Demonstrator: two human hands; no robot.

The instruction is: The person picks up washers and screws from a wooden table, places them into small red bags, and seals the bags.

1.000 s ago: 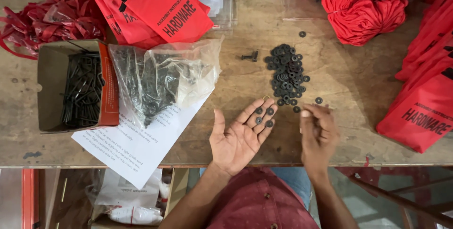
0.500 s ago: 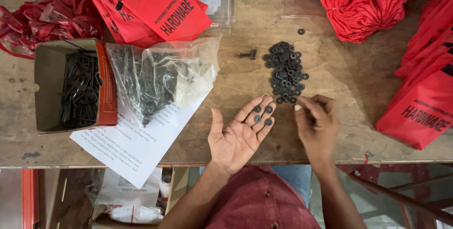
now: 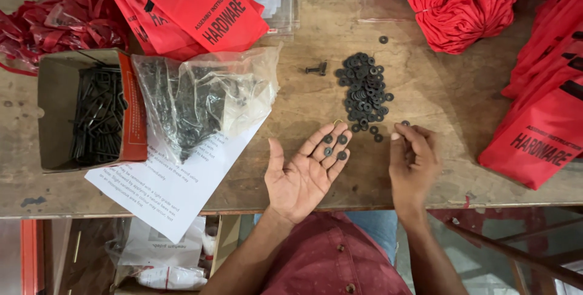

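The left hand (image 3: 306, 170) lies open, palm up, with four small black washers (image 3: 335, 146) on its fingers. The right hand (image 3: 413, 161) is half curled, its fingertips together just by the washer pile (image 3: 363, 91), but I cannot tell if it pinches one. So a few are picked, and most wait in the pile. The wooden table (image 3: 449, 119) also holds a bolt (image 3: 317, 69), a clear bag (image 3: 203, 97), a box (image 3: 91, 109), paper (image 3: 176, 182) and red bags (image 3: 537, 119).

Bare forearms, no sleeves visible. Left hand (image 3: 302, 173) and right hand (image 3: 414, 164) without gloves. Thin ring on one left finger. Dark red buttoned garment, blue trousers.
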